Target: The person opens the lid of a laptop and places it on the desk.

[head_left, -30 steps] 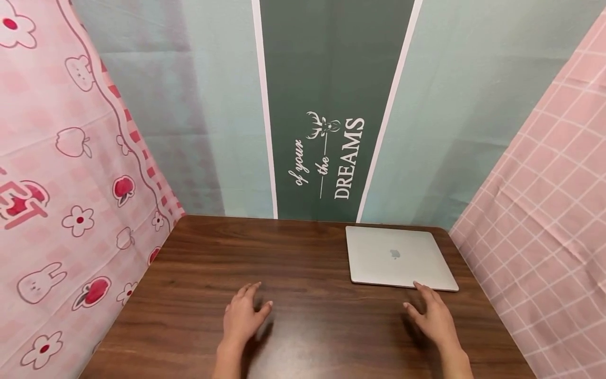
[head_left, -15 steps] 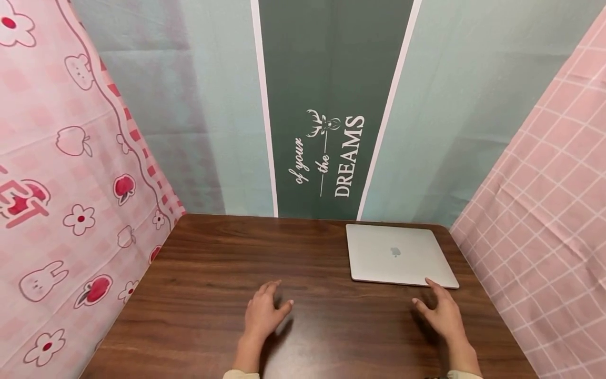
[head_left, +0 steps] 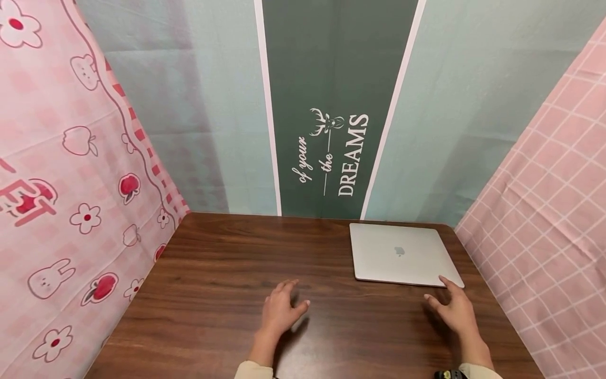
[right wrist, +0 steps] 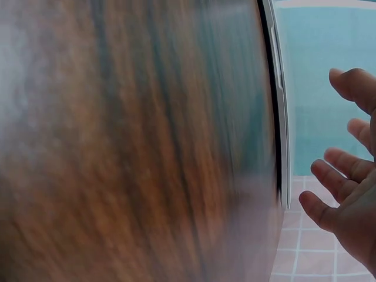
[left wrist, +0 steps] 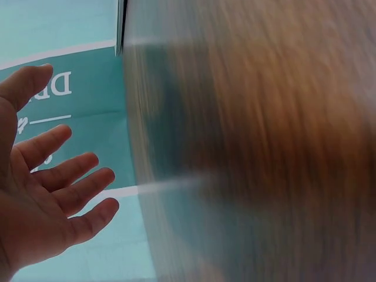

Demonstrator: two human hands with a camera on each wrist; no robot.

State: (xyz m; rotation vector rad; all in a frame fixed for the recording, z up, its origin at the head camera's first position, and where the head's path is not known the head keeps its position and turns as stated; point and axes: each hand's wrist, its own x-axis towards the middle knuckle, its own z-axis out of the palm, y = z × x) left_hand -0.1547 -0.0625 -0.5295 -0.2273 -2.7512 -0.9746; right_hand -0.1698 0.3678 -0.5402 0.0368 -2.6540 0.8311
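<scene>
If the MacBook (head_left: pixel 402 255) were nudged away by the right hand (head_left: pixel 456 310), it could be slid past the back edge of the table (head_left: pixel 246 252), near whose far right corner it is placed. Nothing is held by that hand or the left hand (head_left: pixel 280 310) — fingers loosely spread, contact unclear. The MacBook is closed, flat and silver, marked with a grey Apple logo (head_left: pixel 400 251).

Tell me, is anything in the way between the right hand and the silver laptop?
Nothing that I can see: the right hand is by the near right corner of the silver laptop, and no other object shows between them.
</scene>
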